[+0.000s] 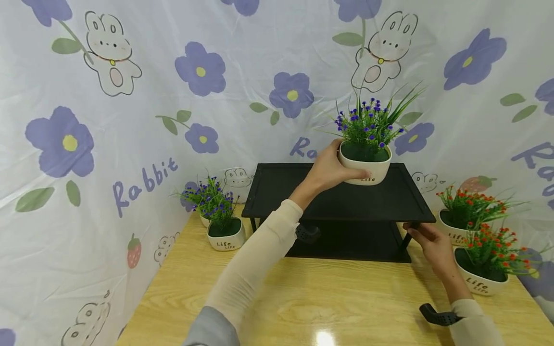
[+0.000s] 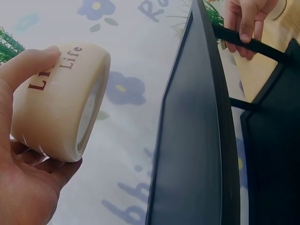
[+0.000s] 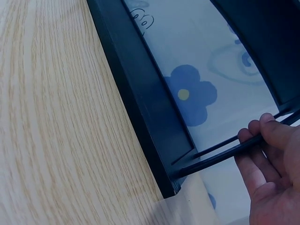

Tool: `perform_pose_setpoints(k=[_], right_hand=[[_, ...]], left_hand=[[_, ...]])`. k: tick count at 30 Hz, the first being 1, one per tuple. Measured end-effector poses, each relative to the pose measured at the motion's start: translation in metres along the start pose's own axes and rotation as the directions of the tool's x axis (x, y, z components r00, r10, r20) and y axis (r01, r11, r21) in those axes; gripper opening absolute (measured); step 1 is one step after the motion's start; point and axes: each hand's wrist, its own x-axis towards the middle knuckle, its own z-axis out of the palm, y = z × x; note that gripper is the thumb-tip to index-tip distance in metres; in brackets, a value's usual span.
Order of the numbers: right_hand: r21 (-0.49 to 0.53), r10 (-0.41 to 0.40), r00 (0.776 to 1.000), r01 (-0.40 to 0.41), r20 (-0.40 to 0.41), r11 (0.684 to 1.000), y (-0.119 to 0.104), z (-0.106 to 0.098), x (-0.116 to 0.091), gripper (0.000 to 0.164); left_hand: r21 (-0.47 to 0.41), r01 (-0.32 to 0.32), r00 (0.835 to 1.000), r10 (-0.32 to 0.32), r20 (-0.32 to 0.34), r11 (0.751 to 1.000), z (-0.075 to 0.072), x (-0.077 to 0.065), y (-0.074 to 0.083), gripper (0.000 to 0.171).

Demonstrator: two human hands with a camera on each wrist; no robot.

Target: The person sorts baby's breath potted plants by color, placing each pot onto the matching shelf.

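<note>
My left hand (image 1: 325, 169) grips a white oval pot of artificial purple flowers (image 1: 365, 170), thumb across its lettered front. In the head view the pot appears over the top tier of a black two-tier shelf (image 1: 368, 204). From the left wrist view, the pot's underside (image 2: 91, 110) is off the shelf, with a gap between them. My right hand (image 1: 434, 250) is at the shelf's right front corner. In the right wrist view its thumb and fingers pinch the thin black post (image 3: 220, 157) that joins the two tiers.
Two pots of purple flowers (image 1: 226, 234) stand left of the shelf on the wooden table (image 1: 303, 298). To the right, close to my right forearm, are two pots with orange-red flowers (image 1: 480, 283). A rabbit-and-flower print curtain (image 1: 242, 57) hangs behind.
</note>
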Motion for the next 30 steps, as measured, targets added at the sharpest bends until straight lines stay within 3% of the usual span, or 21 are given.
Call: perform_pose_setpoints(k=[14, 21, 30], right_hand=[[-0.005, -0.018, 1.000, 0.018, 0.002, 1.000, 0.005, 0.000, 0.001, 0.036], [-0.024, -0.004, 1.000, 0.004, -0.005, 1.000, 0.001, 0.000, -0.001, 0.038], [-0.033, 0.002, 1.000, -0.003, -0.018, 0.999, -0.001, 0.000, 0.000, 0.037]], left_hand=[[0.007, -0.008, 0.999, 0.009, -0.033, 1.000, 0.034, 0.020, 0.012, 0.110], [0.029, 0.025, 0.999, -0.024, -0.030, 0.999, 0.043, 0.026, 0.013, 0.104], [0.066, 0.082, 0.993, -0.076, -0.091, 0.994, 0.056, 0.032, 0.013, 0.103]])
